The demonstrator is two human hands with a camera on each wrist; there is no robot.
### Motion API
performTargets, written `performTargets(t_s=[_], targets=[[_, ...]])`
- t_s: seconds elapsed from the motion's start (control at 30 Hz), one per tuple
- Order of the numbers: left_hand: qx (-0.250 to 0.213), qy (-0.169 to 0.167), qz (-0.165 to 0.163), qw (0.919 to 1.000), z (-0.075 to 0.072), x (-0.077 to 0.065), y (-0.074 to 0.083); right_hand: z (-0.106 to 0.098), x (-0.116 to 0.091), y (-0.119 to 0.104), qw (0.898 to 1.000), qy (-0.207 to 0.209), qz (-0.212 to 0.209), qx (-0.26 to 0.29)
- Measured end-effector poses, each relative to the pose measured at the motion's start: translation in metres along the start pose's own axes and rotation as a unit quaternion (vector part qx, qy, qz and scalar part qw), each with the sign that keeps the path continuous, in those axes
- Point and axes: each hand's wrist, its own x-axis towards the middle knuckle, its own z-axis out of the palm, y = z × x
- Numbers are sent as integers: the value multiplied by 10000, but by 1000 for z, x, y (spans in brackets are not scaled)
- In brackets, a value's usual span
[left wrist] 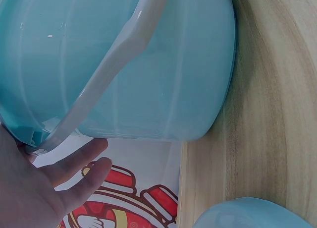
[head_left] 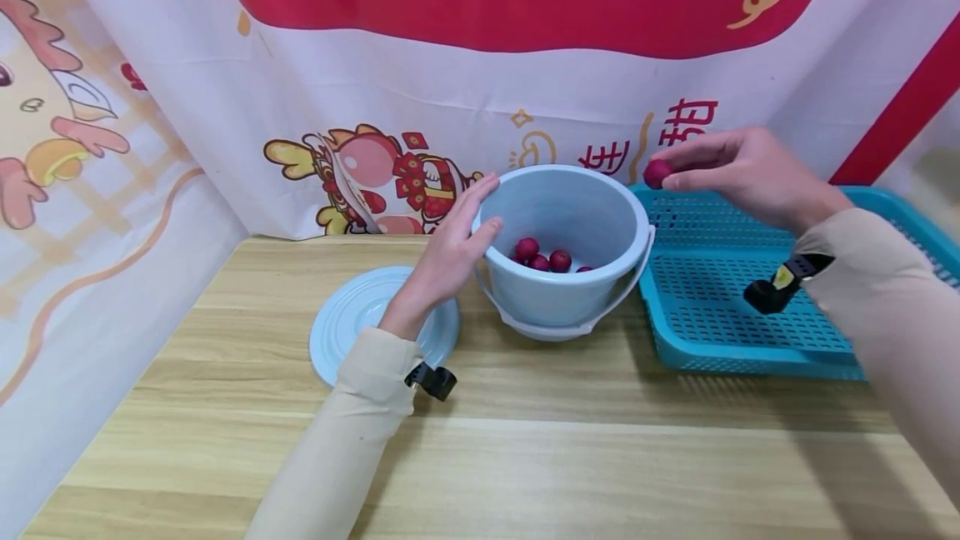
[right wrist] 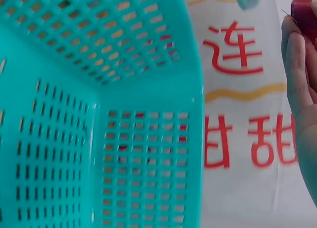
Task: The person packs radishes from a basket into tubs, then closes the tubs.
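A round, dark red radish (head_left: 657,174) is pinched between the fingertips and thumb of my right hand (head_left: 742,169), up above the near-left corner region of the teal basket (head_left: 667,352). The right wrist view shows a thin root tail on this radish (right wrist: 303,15). Several more radishes (head_left: 559,261) lie at the bottom of the light blue bucket (head_left: 551,294). My left hand (head_left: 453,244) rests against the bucket's left rim, thumb by the edge. In the left wrist view, the fingers of the left hand (left wrist: 54,183) extend loosely along the bucket's outer wall.
A light blue round lid (head_left: 337,319) lies flat on the wooden table (head_left: 525,465), partly under my left wrist. The bucket's handle (head_left: 547,330) hangs down in front. The basket stands right of the bucket. A printed cloth (head_left: 420,90) hangs behind the table.
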Motion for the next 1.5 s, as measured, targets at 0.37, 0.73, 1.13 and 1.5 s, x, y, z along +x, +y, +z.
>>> performTargets(t_s=[0.37,0.73,1.13,1.5], targets=[[11,47,1,10000,1,1,-1,29,21,-33,9993,-115,-339,120],[63,109,112,9999,3,1,0,56,48,-55,9970,-557,-514,176],[24,97,142,9998,3,1,1,74,57,-53,9945,-519,-889,-186],[81,114,78,9999,4,2,1,87,51,-46,9909,-169,-1082,-781]])
